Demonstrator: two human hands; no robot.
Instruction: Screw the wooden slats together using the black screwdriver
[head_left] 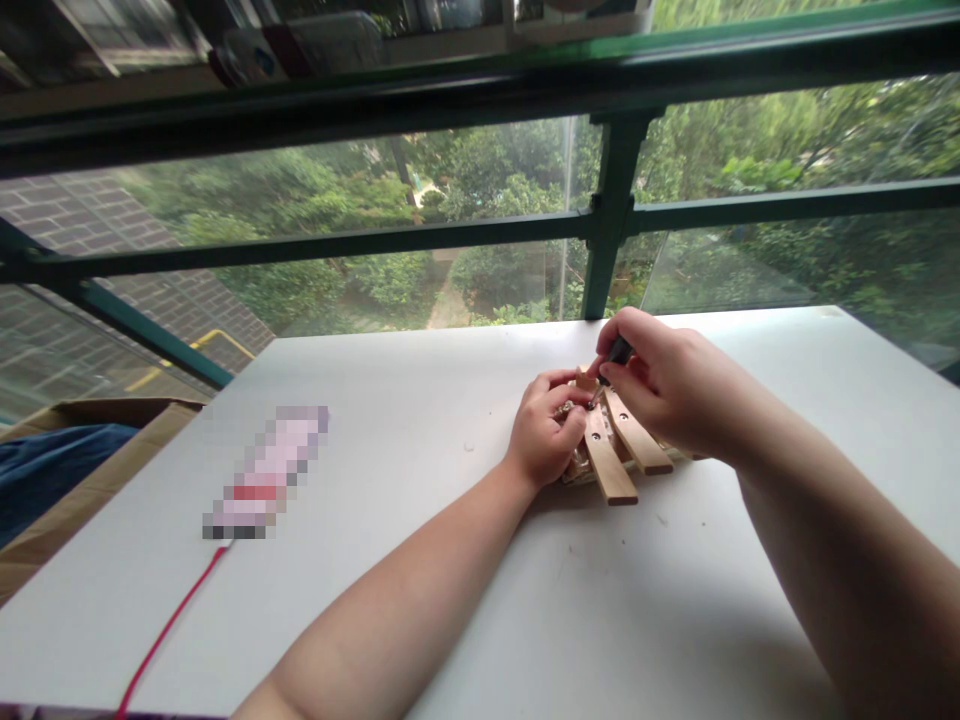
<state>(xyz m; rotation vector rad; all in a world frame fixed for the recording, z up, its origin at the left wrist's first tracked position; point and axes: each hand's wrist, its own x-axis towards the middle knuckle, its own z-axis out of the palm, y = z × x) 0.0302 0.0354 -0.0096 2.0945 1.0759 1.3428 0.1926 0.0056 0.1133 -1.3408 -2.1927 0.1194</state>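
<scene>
My right hand (649, 365) is closed around the dark handle of a small screwdriver (618, 352), its thin shaft slanting down to the left. The tip meets a small wooden assembly (613, 455) on the table; the exact contact spot is partly hidden by fingers. Two flat light-wood slats with rounded ends point toward me, each with a dark screw or hole showing. My left hand (546, 425) grips the assembly's left side, fingertips close to the screwdriver tip. Under the slats, the base is mostly covered by hands and wood; it looks shiny, perhaps wrapped in plastic.
Beneath everything is a white table (420, 440). A pixelated phone-like object (274, 465) with a red cable (172, 615) lies at left. Beyond the left edge stands a cardboard box (112, 470) holding blue cloth. Green railing (611, 200) and glass border the far edge.
</scene>
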